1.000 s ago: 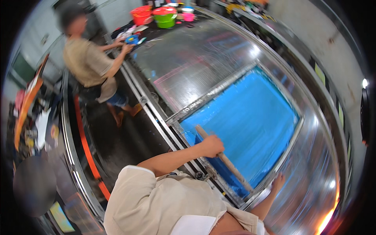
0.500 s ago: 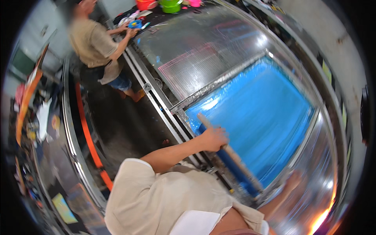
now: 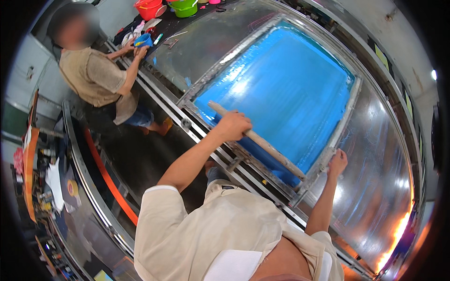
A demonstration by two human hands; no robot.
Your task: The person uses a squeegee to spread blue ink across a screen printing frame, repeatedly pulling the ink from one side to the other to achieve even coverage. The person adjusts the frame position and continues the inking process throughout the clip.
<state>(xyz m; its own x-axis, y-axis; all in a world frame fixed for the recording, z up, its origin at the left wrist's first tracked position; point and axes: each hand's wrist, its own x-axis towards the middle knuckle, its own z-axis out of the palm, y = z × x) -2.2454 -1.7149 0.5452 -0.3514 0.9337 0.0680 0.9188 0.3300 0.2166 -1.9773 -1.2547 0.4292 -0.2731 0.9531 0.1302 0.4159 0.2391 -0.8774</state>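
Observation:
My left hand [image 3: 234,125] is closed around the wooden handle of a long squeegee [image 3: 276,154], which lies along the near edge of a large screen-printing frame [image 3: 344,114]. Bright blue mesh fills the frame, with wet-looking streaks [image 3: 281,98] and a darker blue pool of ink [image 3: 265,157] below the squeegee. Just outside the frame's right side, near the close corner, my right hand [image 3: 337,163] has its fingers curled inward. Whether it grips the frame's edge or anything small cannot be made out.
A metal-topped table [image 3: 370,150] carries the frame, with a rail [image 3: 186,123] along its left side. Across the aisle, another person [image 3: 93,77] holds a small blue container [image 3: 144,40]. Red [image 3: 150,9] and green [image 3: 183,8] buckets stand at the far end. An orange strip [image 3: 110,175] edges the left-hand table.
The frame has shifted away along the table and now covers the lined patch seen before. My left hand and the squeegee went with it. My right hand has come in to the frame's side.

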